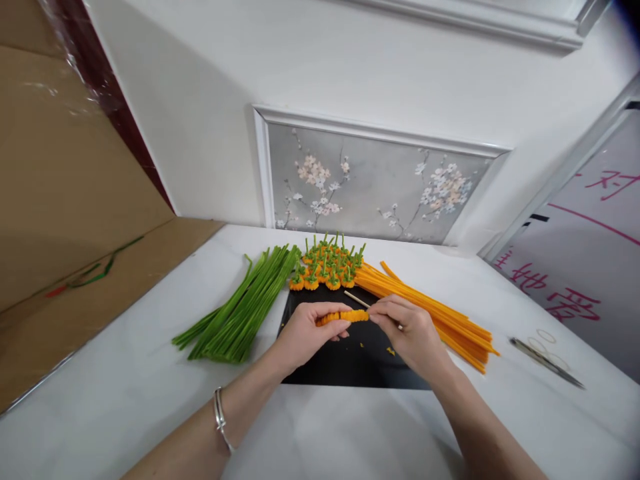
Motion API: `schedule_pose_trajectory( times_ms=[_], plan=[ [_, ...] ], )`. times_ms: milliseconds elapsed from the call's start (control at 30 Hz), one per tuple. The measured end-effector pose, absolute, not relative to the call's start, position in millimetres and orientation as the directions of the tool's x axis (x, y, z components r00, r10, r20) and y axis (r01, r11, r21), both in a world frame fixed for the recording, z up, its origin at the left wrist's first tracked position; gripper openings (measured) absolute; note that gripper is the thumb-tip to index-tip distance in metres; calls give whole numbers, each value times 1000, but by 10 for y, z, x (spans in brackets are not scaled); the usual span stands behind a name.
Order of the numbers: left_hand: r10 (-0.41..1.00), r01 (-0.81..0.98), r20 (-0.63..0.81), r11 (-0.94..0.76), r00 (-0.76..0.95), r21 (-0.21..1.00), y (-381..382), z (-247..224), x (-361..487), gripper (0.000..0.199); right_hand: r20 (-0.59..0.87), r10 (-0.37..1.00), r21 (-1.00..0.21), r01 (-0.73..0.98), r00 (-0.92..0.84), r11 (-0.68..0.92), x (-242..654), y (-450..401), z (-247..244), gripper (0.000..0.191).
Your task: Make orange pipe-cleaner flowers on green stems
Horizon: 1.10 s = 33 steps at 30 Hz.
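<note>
Over a black mat (330, 363), my left hand (307, 333) pinches a ridged, coiled orange pipe cleaner (355, 316) between thumb and fingers. At the coil's right end are the closed fingertips of my right hand (407, 327). A thin wooden stick (356, 299) passes through the right hand's grip, its pale tip pointing up and left. Just behind the hands stand several small orange pumpkin shapes (334, 281) with green stems and curls. Whether the right fingertips also grip the coil's end is hard to tell.
A bundle of green pipe cleaners (245, 307) lies left of the mat, and orange pipe cleaners (440, 313) lie to the right. Farther right are dark scissors or snips (547, 363) beside thin loops. Orange scraps (391, 351) dot the mat. Cardboard (100, 287) borders the left side.
</note>
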<state>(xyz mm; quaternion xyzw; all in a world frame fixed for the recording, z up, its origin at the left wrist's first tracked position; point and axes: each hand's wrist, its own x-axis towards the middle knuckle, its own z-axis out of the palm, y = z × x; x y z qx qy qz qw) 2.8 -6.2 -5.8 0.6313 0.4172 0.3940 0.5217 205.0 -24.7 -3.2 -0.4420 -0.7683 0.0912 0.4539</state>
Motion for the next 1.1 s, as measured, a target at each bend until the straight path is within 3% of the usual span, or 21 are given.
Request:
schedule_pose_trajectory(
  times_ms=[133, 300, 467, 600, 800, 1000, 1100],
  plan=[
    [928, 177, 81, -155, 364, 972, -69, -56, -2, 32, 599, 764, -536, 588, -240, 606, 2043, -254, -50, 15],
    [928, 213, 112, -197, 356, 957, -53, -22, -88, 55, 584, 775, -510, 632, -243, 583, 2112, -244, -72, 12],
    [927, 278, 165, -266, 336, 923, -48, -13, -120, 32, 551, 776, -451, 673, -307, 586, 2160, -240, -87, 21],
    [930, 310, 194, -293, 314, 904, -67, -6, -104, 22, 569, 776, -415, 719, -273, 557, 2200, -240, -111, 15],
    [949, 308, 197, -270, 248, 912, -98, -36, -62, 23, 603, 751, -351, 755, -270, 553, 2170, -282, -109, 17],
    [943, 294, 166, -252, 288, 922, -124, -74, -44, 28, 599, 753, -420, 695, -271, 584, 2089, -297, -103, 17],
    [938, 257, 178, -258, 298, 931, -123, -19, -64, 40, 577, 769, -443, 685, -276, 579, 2139, -294, -75, 18]
  ],
)
